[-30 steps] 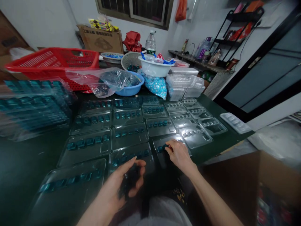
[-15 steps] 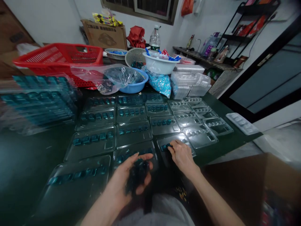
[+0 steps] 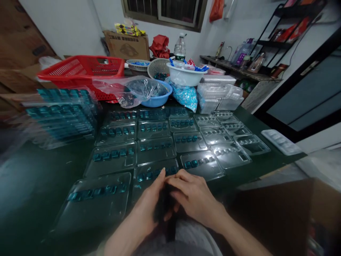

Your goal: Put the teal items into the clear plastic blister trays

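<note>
My left hand (image 3: 146, 202) grips a dark bunch of small teal pieces (image 3: 165, 206) close to my body. My right hand (image 3: 193, 195) lies across the top of that bunch, fingers together, touching my left hand. Just ahead of them, clear plastic blister trays (image 3: 209, 170) lie in rows on the dark green table (image 3: 53, 167). Most hold a row of teal pieces. The nearest tray on the right has a couple of teal pieces (image 3: 191, 164) at its left end. The bunch is partly hidden by my fingers.
A tall stack of filled trays (image 3: 61, 117) stands at the left. Behind the rows are a red basket (image 3: 80, 69), a blue bowl (image 3: 160, 99), a white bowl (image 3: 183, 76), and a bag of blue pieces (image 3: 185, 96). A cardboard box (image 3: 271, 213) sits at the lower right.
My right hand has left the tray and come over the bunch in my left hand. The two hands now touch. The view has shifted slightly.
</note>
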Action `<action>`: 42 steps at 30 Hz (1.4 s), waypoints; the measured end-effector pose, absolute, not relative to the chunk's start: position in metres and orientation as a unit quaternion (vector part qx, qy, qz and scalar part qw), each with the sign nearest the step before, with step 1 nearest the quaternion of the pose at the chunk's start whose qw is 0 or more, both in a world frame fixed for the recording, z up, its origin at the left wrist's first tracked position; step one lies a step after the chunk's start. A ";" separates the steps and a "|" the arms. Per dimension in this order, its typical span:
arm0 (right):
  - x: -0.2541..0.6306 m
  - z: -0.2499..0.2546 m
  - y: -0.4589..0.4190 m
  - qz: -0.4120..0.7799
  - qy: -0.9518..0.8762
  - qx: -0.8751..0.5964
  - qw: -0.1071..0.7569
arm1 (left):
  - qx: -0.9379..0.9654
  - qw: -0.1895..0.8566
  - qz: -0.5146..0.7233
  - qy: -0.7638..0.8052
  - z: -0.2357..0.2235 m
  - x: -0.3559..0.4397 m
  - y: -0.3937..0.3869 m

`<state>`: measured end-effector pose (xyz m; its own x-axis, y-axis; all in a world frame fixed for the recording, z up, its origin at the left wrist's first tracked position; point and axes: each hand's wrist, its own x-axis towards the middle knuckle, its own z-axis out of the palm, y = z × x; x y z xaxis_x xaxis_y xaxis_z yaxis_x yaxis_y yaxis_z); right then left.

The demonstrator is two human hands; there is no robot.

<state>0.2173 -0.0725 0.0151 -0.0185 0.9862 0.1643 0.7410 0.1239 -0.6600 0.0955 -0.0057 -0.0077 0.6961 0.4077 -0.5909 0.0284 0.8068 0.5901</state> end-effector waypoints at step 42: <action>0.228 -0.018 -0.101 0.201 -0.540 -0.656 0.487 | 0.380 0.852 0.092 0.347 -0.021 0.113 -0.009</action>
